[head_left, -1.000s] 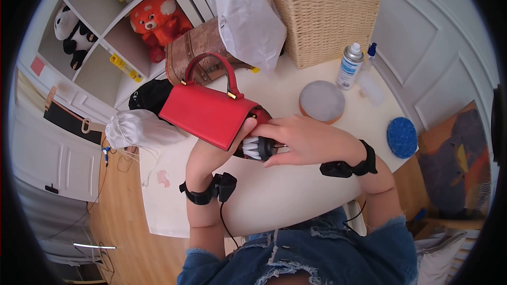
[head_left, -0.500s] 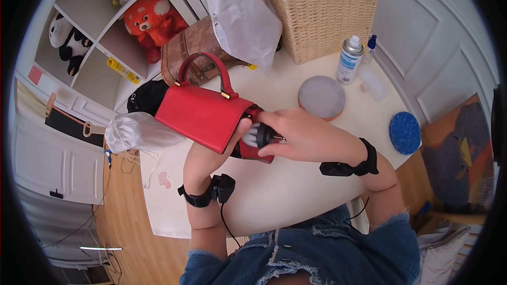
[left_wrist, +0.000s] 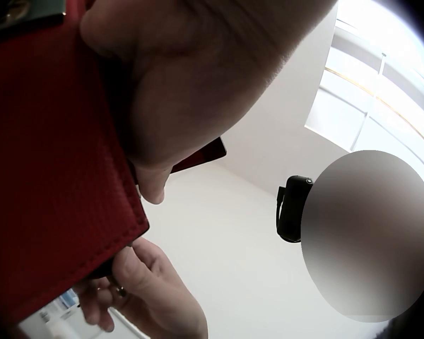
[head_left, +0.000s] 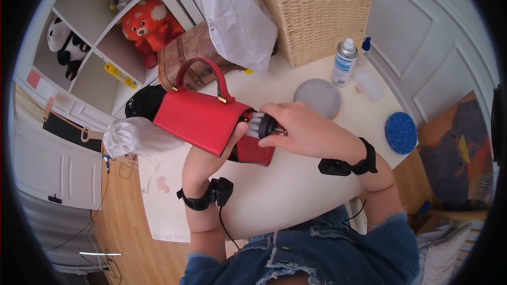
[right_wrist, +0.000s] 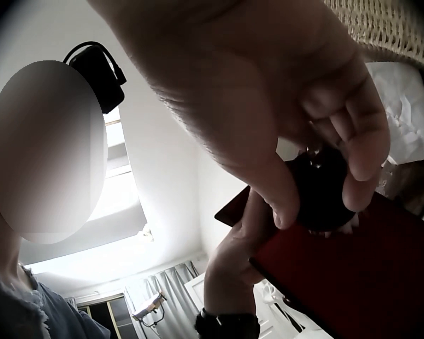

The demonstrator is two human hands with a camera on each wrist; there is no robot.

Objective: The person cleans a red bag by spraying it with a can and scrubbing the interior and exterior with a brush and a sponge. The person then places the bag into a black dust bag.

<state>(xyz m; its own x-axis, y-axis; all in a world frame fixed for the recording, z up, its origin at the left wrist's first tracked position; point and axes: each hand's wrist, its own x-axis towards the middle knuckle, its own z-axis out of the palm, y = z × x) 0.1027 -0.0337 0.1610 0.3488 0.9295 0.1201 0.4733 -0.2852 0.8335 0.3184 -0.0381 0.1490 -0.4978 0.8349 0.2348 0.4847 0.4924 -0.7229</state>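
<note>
A red handbag point(head_left: 203, 119) with a top handle point(head_left: 203, 63) is held tilted over the table by my left hand point(head_left: 208, 161). The left thumb lies along the bag's near side edge, and the other fingers are hidden. My right hand point(head_left: 309, 132) pinches a small round brush point(head_left: 266, 126) by its black base. Its white bristles point at the bag's open side, right at the gusset, and a short metal shaft sticks out behind. In the right wrist view, the thumb and fingers curl round the black base point(right_wrist: 321, 191) close over the red leather point(right_wrist: 360, 261).
Behind the bag stand a brown patterned bag point(head_left: 182, 55), a white cloth bag point(head_left: 235, 21) and a wicker basket point(head_left: 317, 18). A spray can point(head_left: 344, 63), a grey round pad point(head_left: 317, 97) and a blue scrub pad point(head_left: 401, 133) are at the right. A white pouch point(head_left: 134, 137) lies left.
The brush in my right hand has moved up along the bag's side, toward the handle. My left hand keeps its hold on the handbag, and the head view has shifted slightly.
</note>
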